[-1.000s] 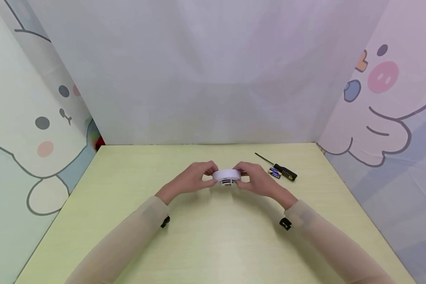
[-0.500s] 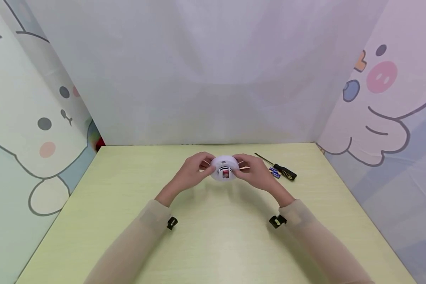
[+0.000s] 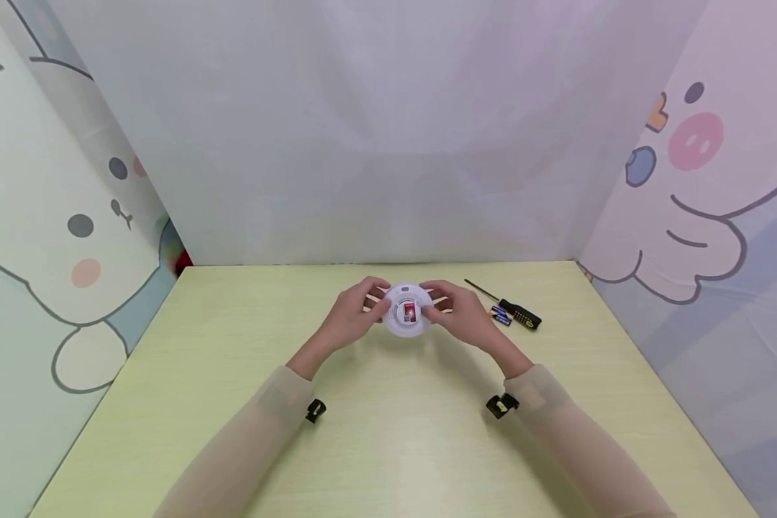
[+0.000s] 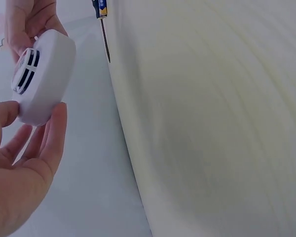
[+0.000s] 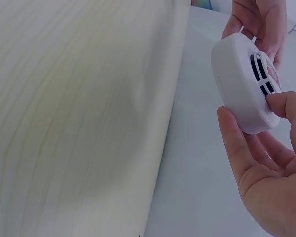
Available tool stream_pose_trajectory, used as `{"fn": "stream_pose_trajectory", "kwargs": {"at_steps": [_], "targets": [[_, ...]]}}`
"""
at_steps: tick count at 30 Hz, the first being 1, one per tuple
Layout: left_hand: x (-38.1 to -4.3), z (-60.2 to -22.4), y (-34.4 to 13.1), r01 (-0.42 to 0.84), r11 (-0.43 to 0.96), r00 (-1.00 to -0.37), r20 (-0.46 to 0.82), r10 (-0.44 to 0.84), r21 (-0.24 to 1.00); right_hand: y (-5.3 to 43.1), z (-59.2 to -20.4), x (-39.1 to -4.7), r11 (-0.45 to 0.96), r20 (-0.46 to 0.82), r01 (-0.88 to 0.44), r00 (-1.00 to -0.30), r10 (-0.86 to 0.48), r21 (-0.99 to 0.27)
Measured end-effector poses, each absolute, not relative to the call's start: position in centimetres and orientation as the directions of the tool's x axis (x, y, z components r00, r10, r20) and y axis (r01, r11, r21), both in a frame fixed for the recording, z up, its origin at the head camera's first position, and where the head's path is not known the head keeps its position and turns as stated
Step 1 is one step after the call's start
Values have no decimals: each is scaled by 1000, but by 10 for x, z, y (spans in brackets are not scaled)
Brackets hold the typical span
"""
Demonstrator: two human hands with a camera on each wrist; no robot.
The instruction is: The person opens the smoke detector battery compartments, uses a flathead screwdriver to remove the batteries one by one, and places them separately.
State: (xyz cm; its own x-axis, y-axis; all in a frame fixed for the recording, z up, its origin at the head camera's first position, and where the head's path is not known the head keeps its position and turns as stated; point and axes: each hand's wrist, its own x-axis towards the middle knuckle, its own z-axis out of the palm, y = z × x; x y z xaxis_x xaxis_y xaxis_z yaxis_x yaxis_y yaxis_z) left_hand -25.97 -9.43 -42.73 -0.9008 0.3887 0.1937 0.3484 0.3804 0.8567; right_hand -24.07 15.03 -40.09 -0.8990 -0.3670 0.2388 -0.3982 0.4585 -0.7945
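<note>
Between both hands a round white smoke detector (image 3: pixel 406 331) is held above the table, its vented face with a red label tilted up toward the head camera. My left hand (image 3: pixel 352 314) pinches its left edge, thumb on the front and fingers behind. On the opposite edge my right hand (image 3: pixel 465 315) grips it in the same way. Dark vent slots show on the smoke detector (image 4: pixel 54 74) in the left wrist view. From the right wrist, the smoke detector (image 5: pixel 237 79) appears side-on, with the thumb near its vents.
To the right of the hands lies a screwdriver (image 3: pixel 521 314) with a black handle. Blue batteries (image 3: pixel 501 315) lie beside it. The pale wooden table (image 3: pixel 388 432) ends at a white back curtain (image 3: pixel 375 144), and cartoon-printed curtains hang at both sides.
Both hands have raised the smoke detector slightly and tilted it, so its face, first seen edge-on, has turned toward the head camera. The screwdriver and batteries have stayed put.
</note>
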Motion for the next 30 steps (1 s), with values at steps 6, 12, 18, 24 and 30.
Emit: {"fn": "stream_pose_trajectory", "kwargs": {"at_steps": [6,12,18,24,30], "targets": [[-257,-427,-95,335,410,-903,165,396,848,149,-404,-241,444,175,-320,-925,-338,-837],[-255,-427,-95,321,393,-878,115,464,862,157,-432,-261,419,153,-288,-933,-326,-861],[-256,-429,-94,314,398,-867,90,489,862,159,-435,-262,391,143,-279,-929,-342,-877],[-256,-431,-94,319,443,-874,80,479,838,163,-432,-261,416,123,-303,-905,-407,-857],[-256,-431,-96,307,483,-882,54,469,820,166,-436,-264,375,112,-366,-827,-552,-852]]}}
